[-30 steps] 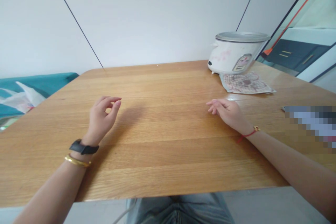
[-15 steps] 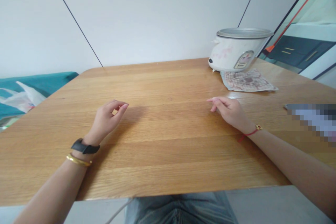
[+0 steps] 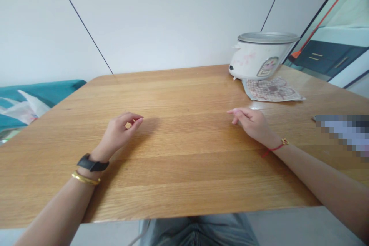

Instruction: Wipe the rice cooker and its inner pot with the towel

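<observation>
My left hand (image 3: 121,130) is held over the wooden table (image 3: 178,169), left of the middle. Its fingers curl round to the thumb, leaving a small gap with nothing in it. A black band (image 3: 92,162) and a gold bangle (image 3: 85,178) circle that wrist. Across from it, my right hand (image 3: 252,123) is low over the tabletop, holding nothing. Its index finger points left, with the thumb beside it and another finger bent below. Round the right wrist runs a red cord bracelet (image 3: 276,147) with a gold charm.
At the back right stands a white rice cooker (image 3: 253,59), partly on a patterned cloth (image 3: 272,89). A pixelated item (image 3: 346,128) lies at the right. Left of the table are a teal surface (image 3: 63,88) and a white plastic bag (image 3: 29,107). A wall closes off the back.
My left hand has shifted very slightly to the right, its thumb and index finger still curled together. The right hand looks nearly the same. The whole view has dipped a few pixels.
</observation>
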`<action>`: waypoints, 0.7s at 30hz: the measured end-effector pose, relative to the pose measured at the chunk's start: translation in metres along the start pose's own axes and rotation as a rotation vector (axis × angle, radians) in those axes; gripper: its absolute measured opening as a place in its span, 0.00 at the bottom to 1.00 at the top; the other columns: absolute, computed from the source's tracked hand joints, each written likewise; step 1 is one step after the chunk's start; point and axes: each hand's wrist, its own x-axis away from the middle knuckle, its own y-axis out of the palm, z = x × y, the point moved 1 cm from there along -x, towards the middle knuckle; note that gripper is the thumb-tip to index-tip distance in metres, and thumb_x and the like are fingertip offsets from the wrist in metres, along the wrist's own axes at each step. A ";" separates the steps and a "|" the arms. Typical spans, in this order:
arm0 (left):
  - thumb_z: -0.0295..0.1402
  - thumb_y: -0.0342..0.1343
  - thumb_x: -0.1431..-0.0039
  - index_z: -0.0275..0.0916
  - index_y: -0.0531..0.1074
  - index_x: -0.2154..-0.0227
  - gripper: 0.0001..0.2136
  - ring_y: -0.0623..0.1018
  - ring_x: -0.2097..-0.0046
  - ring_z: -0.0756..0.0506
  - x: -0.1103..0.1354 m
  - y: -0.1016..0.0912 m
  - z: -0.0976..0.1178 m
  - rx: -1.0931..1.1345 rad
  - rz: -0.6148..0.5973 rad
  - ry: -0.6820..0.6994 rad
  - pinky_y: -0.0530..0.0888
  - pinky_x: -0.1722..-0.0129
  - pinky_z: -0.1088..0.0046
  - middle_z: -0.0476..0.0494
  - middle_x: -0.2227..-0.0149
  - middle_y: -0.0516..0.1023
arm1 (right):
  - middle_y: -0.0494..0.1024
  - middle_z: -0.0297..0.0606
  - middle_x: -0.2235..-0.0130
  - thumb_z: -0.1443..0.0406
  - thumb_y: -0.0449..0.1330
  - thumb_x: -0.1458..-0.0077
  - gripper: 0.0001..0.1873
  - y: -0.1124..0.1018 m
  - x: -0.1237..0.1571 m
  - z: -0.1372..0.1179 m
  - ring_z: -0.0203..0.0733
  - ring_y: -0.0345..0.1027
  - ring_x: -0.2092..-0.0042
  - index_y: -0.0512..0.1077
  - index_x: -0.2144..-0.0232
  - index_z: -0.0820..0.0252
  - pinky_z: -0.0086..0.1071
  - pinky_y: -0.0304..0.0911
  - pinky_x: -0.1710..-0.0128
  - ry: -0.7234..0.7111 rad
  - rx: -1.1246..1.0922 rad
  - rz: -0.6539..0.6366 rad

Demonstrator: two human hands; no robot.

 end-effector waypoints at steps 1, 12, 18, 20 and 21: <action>0.46 0.53 0.36 0.41 0.78 0.65 0.15 0.79 0.63 0.45 0.000 0.000 0.000 0.006 -0.003 0.000 0.73 0.69 0.73 0.43 0.64 0.82 | 0.79 0.37 0.75 0.46 0.50 0.35 0.26 0.000 0.000 0.000 0.43 0.74 0.70 0.79 0.67 0.56 0.35 0.69 0.65 -0.001 -0.002 -0.003; 0.47 0.53 0.36 0.41 0.78 0.64 0.16 0.80 0.63 0.44 0.000 0.001 -0.002 0.004 -0.039 0.008 0.73 0.69 0.72 0.42 0.63 0.82 | 0.80 0.37 0.74 0.46 0.50 0.35 0.27 -0.001 0.000 -0.002 0.43 0.74 0.70 0.79 0.69 0.55 0.36 0.69 0.66 -0.001 -0.005 -0.011; 0.47 0.52 0.36 0.41 0.78 0.64 0.16 0.80 0.63 0.44 -0.001 0.002 -0.002 0.003 -0.057 -0.002 0.73 0.68 0.72 0.42 0.63 0.82 | 0.80 0.37 0.74 0.48 0.51 0.35 0.25 -0.001 0.000 -0.003 0.44 0.75 0.69 0.80 0.67 0.55 0.36 0.69 0.65 0.009 -0.010 -0.015; 0.47 0.52 0.36 0.41 0.78 0.64 0.16 0.80 0.63 0.44 -0.001 0.002 -0.001 0.001 -0.057 -0.006 0.73 0.68 0.72 0.42 0.63 0.82 | 0.80 0.37 0.74 0.48 0.51 0.35 0.24 -0.001 0.000 -0.002 0.44 0.75 0.69 0.80 0.67 0.56 0.35 0.68 0.66 0.009 -0.006 -0.019; 0.47 0.52 0.36 0.41 0.78 0.64 0.16 0.80 0.63 0.44 -0.001 0.002 -0.001 -0.001 -0.059 -0.009 0.73 0.67 0.71 0.42 0.63 0.82 | 0.80 0.37 0.74 0.48 0.51 0.35 0.24 0.000 0.000 -0.001 0.44 0.75 0.69 0.80 0.66 0.56 0.35 0.68 0.67 0.010 0.000 -0.022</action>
